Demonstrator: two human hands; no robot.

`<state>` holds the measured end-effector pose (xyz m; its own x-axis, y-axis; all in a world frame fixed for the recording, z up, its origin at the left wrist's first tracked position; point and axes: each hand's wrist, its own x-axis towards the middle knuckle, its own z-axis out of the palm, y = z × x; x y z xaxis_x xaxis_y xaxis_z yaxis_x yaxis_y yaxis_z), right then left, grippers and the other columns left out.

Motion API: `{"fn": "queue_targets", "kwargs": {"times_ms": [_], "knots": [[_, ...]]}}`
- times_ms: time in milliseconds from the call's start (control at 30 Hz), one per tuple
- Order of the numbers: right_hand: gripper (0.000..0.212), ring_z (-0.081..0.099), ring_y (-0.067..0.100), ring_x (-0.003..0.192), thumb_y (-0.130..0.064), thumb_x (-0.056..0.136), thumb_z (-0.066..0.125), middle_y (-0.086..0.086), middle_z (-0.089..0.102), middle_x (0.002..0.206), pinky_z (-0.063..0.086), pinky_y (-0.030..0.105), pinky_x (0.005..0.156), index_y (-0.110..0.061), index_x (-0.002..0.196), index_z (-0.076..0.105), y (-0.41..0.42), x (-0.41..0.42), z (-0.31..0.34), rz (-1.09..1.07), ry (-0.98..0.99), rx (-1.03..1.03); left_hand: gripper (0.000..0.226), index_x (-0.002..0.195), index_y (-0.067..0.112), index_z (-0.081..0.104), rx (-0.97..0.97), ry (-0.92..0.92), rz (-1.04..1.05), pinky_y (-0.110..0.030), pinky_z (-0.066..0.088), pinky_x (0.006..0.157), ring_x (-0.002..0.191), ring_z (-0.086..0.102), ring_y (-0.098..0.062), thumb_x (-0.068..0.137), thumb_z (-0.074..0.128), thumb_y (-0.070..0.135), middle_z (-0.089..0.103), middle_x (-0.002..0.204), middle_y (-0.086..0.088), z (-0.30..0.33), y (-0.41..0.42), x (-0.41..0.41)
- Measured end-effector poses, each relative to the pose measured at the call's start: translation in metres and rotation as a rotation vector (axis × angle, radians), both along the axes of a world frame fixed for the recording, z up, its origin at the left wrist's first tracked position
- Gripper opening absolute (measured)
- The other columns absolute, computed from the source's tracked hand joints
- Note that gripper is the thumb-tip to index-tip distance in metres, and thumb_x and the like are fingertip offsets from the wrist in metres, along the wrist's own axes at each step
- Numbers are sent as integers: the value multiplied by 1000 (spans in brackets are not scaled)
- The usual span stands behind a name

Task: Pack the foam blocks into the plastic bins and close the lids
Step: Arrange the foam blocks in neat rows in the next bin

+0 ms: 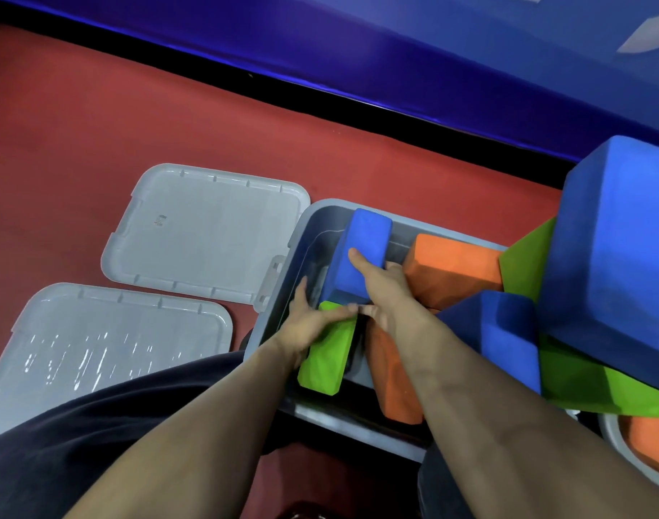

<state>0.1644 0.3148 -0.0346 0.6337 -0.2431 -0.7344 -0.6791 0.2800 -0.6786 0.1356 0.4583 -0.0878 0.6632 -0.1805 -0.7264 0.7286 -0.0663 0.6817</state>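
Observation:
A grey plastic bin [301, 234] stands open on the red floor in front of me. Inside it a blue foam block [369, 234] leans upright; my right hand [376, 290] grips its near end, thumb on the top face. My left hand [309, 324] rests on a green block [328, 365] at the bin's near left, fingers spread over its top. An orange block [395, 380] lies beside the green one, and another orange block [455, 267] sits at the far right of the bin. Two grey lids [208, 230] [107, 339] lie flat to the left.
A heap of large blue [616, 256] and green [582, 383] foam blocks crowds the right side, with a smaller blue block [507, 339] leaning over the bin's edge. A second bin [616, 443] holding an orange block shows at the lower right. A blue padded wall [395, 50] runs behind.

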Motion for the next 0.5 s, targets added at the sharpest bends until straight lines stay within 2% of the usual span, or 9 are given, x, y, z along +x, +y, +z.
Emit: {"fn": "queue_targets", "kwargs": {"times_ms": [33, 100, 133, 267, 300, 400, 500], "knots": [[52, 74, 25, 98, -47, 74, 83, 3, 75, 110, 60, 56, 81, -19, 114, 63, 0, 0, 0, 0, -12, 6, 137, 157, 45, 17, -44, -48, 14, -44, 48, 108, 132, 55, -18, 47, 97, 57, 36, 156, 7, 5, -4, 4], [28, 75, 25, 93, -35, 87, 77, 4, 77, 102, 61, 53, 81, -19, 106, 65, 0, 2, -2, 4, -25, 1, 106, 154, 35, 34, -161, -93, 5, -43, 46, 111, 126, 61, -16, 65, 89, 53, 52, 149, 6, 13, -11, 6], [29, 76, 24, 91, -34, 86, 77, 4, 77, 101, 61, 53, 82, -18, 108, 65, 1, 2, -3, 11, -20, -8, 94, 151, 32, 42, -204, -86, 15, -44, 46, 111, 122, 64, -16, 70, 86, 50, 61, 141, 4, 14, -12, 5], [71, 74, 25, 92, -57, 58, 76, 0, 75, 106, 59, 55, 85, -24, 119, 60, 6, 5, 0, 77, 32, -91, 81, 142, 25, 53, -187, -69, 76, -44, 47, 109, 116, 69, -17, 75, 80, 62, 70, 128, 1, 18, -13, 12], [74, 74, 25, 92, -58, 56, 77, 0, 74, 106, 59, 54, 84, -24, 119, 58, 7, 4, -1, 83, 37, -103, 75, 140, 23, 56, -173, -70, 76, -43, 49, 107, 114, 69, -18, 79, 76, 61, 72, 126, 0, 19, -13, 14], [74, 74, 25, 92, -57, 56, 79, 3, 74, 108, 61, 52, 84, -19, 117, 58, 9, 4, -9, 103, 47, -147, 44, 133, 16, 63, -174, -65, 64, -39, 54, 100, 110, 71, -22, 97, 62, 43, 74, 119, -6, 20, -13, 12], [73, 74, 26, 92, -60, 51, 79, 3, 75, 105, 60, 49, 86, -18, 109, 64, 7, 7, -29, 125, 70, -224, 36, 127, 17, 67, -117, -44, 84, -40, 55, 99, 105, 73, -21, 98, 62, 38, 77, 111, -5, 14, -13, 9]]}}
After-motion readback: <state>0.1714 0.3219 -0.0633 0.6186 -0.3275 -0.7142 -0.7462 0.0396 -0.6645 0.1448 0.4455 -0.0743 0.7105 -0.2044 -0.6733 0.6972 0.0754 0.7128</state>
